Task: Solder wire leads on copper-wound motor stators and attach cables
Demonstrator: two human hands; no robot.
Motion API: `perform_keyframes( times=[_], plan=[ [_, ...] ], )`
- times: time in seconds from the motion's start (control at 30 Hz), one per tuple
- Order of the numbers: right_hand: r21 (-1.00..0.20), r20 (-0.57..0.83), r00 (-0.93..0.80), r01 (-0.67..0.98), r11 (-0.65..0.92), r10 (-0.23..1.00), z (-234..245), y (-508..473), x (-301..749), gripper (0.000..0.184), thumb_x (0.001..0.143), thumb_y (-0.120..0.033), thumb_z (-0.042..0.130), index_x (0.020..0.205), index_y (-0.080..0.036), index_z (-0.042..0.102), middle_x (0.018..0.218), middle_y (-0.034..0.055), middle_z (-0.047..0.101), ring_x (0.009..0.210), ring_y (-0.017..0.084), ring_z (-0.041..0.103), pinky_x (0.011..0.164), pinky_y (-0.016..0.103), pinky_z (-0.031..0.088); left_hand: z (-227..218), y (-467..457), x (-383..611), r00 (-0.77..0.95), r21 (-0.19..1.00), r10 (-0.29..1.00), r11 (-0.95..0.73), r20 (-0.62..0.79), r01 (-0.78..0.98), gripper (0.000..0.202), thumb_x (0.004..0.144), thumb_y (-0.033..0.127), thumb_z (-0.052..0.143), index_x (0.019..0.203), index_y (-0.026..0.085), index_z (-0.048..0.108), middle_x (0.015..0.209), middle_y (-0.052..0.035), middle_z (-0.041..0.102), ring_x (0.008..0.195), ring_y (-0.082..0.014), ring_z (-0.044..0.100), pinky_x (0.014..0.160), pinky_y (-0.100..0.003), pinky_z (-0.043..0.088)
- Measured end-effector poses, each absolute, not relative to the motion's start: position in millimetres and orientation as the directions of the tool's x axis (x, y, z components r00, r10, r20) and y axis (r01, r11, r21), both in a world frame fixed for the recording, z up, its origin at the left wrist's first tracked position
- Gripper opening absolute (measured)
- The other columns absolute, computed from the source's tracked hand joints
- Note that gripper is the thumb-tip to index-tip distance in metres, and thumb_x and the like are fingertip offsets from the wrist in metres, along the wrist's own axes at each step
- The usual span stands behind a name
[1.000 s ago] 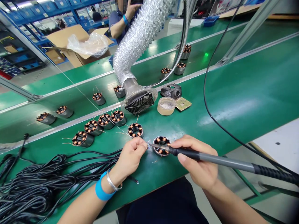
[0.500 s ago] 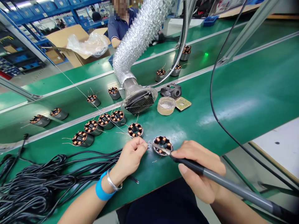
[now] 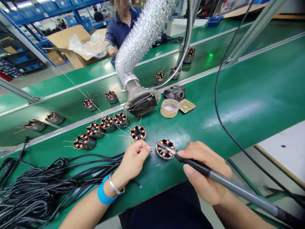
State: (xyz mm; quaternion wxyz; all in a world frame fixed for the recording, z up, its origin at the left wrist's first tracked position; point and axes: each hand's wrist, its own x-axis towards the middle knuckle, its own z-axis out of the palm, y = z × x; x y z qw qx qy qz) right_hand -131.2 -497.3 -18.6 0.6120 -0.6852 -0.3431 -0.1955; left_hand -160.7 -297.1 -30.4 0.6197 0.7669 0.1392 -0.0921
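My right hand [image 3: 206, 170] grips a soldering iron [image 3: 228, 186] like a pen; its tip points left over a round stator [image 3: 166, 149] with copper coils lying on the green bench. My left hand [image 3: 133, 160], wearing a blue wristband and a metal bangle, is closed in a pinch on thin wire ends just left of that stator. A second stator [image 3: 138, 132] sits just behind my left hand.
A row of stators [image 3: 95, 130] stands at the left, before a fume fan [image 3: 141, 103] on a silver duct. A tin [image 3: 169, 108], a brass plate [image 3: 187, 106] and a black part [image 3: 175, 93] lie behind. Black cables [image 3: 35, 187] pile at the left. More stators ride the conveyor [image 3: 71, 105]. A person stands at the far side.
The iron's tip has lifted slightly and its handle has swung lower to the right. Stators on the conveyor have drifted left. The person at the far side has lowered an arm.
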Motion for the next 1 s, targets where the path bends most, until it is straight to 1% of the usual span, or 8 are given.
perform_keyframes(
  times=[0.2, 0.33, 0.47, 0.57, 0.67, 0.8, 0.9, 1.0],
  plan=[
    [-0.745, 0.640, 0.736, 0.665, -0.056, 0.223, -35.6, -494.5, -126.6, 0.042, 0.087, -0.008, 0.054, 0.126, -0.024, 0.058, 0.076, 0.0004, 0.065, 0.054, 0.013, 0.058, 0.051, 0.027, 0.050, -31.8, -295.1, -160.7, 0.944, 0.930, 0.042, -0.165, -0.326, 0.329, 0.028, 0.082, 0.041, 0.055, 0.066, 0.019, 0.046, 0.054, 0.0081, 0.031, 0.050, -0.0085, 0.023, 0.048, -0.022, 0.020],
    [-0.645, 0.678, 0.647, 0.751, -0.137, 0.349, -40.6, -481.5, -111.2, 0.029, 0.086, -0.005, 0.060, 0.108, -0.023, 0.063, 0.086, 0.0015, 0.072, 0.065, 0.014, 0.065, 0.060, 0.027, 0.054, -32.2, -292.0, -159.9, 0.935, 0.936, -0.072, -0.078, -0.347, 0.342, 0.031, 0.086, 0.044, 0.052, 0.068, 0.019, 0.046, 0.056, 0.0078, 0.029, 0.051, -0.0091, 0.021, 0.048, -0.023, 0.018],
    [-0.548, 0.710, 0.485, 0.836, -0.030, 0.511, -42.8, -469.6, -95.5, 0.022, 0.086, -0.004, 0.058, 0.101, -0.020, 0.061, 0.097, 0.0057, 0.074, 0.065, 0.014, 0.061, 0.063, 0.030, 0.052, -34.3, -286.9, -162.2, 0.927, 0.946, -0.186, -0.045, -0.324, 0.322, 0.035, 0.091, 0.048, 0.048, 0.072, 0.019, 0.044, 0.062, 0.0066, 0.030, 0.055, -0.0101, 0.021, 0.050, -0.024, 0.018],
    [-0.507, 0.717, 0.396, 0.861, 0.039, 0.574, -44.3, -465.8, -91.4, 0.025, 0.087, -0.003, 0.053, 0.104, -0.019, 0.059, 0.087, 0.0046, 0.074, 0.055, 0.012, 0.052, 0.057, 0.029, 0.046, -34.3, -283.1, -164.6, 0.935, 0.957, -0.215, -0.127, -0.282, 0.259, 0.038, 0.096, 0.051, 0.041, 0.075, 0.019, 0.043, 0.066, 0.0054, 0.031, 0.058, -0.0110, 0.023, 0.052, -0.025, 0.022],
    [-0.476, 0.732, 0.373, 0.879, 0.035, 0.570, -44.2, -465.7, -92.3, 0.025, 0.085, -0.002, 0.054, 0.102, -0.019, 0.060, 0.076, 0.0031, 0.071, 0.053, 0.013, 0.049, 0.054, 0.028, 0.043, -29.9, -280.8, -165.5, 0.946, 0.948, -0.231, -0.275, -0.226, 0.160, 0.039, 0.098, 0.050, 0.035, 0.074, 0.019, 0.041, 0.069, 0.0044, 0.035, 0.062, -0.0119, 0.029, 0.058, -0.025, 0.028],
    [-0.529, 0.747, 0.448, 0.848, 0.031, 0.490, -43.4, -468.6, -96.1, 0.026, 0.082, -0.001, 0.058, 0.098, -0.021, 0.059, 0.074, 0.0025, 0.069, 0.063, 0.016, 0.057, 0.059, 0.030, 0.047, -21.4, -279.2, -164.4, 0.958, 0.882, -0.227, -0.469, -0.178, 0.053, 0.036, 0.100, 0.046, 0.033, 0.078, 0.019, 0.045, 0.073, 0.0029, 0.045, 0.068, -0.0135, 0.039, 0.065, -0.027, 0.032],
    [-0.574, 0.728, 0.498, 0.819, 0.021, 0.471, -44.1, -470.0, -100.1, 0.028, 0.080, 0.000, 0.058, 0.099, -0.020, 0.059, 0.081, 0.0050, 0.070, 0.069, 0.018, 0.060, 0.062, 0.032, 0.049, -20.5, -278.4, -163.4, 0.959, 0.879, -0.221, -0.474, -0.178, 0.054, 0.035, 0.100, 0.045, 0.034, 0.080, 0.019, 0.046, 0.074, 0.0029, 0.047, 0.069, -0.0134, 0.041, 0.066, -0.027, 0.033],
    [-0.572, 0.720, 0.497, 0.821, 0.008, 0.485, -44.9, -469.5, -103.7, 0.029, 0.080, -0.001, 0.058, 0.102, -0.020, 0.059, 0.082, 0.0060, 0.069, 0.069, 0.018, 0.060, 0.061, 0.032, 0.050, -24.9, -278.3, -162.7, 0.955, 0.918, -0.226, -0.385, -0.191, 0.092, 0.037, 0.098, 0.049, 0.037, 0.078, 0.019, 0.044, 0.070, 0.0038, 0.043, 0.066, -0.0124, 0.037, 0.064, -0.026, 0.032]
  ],
)
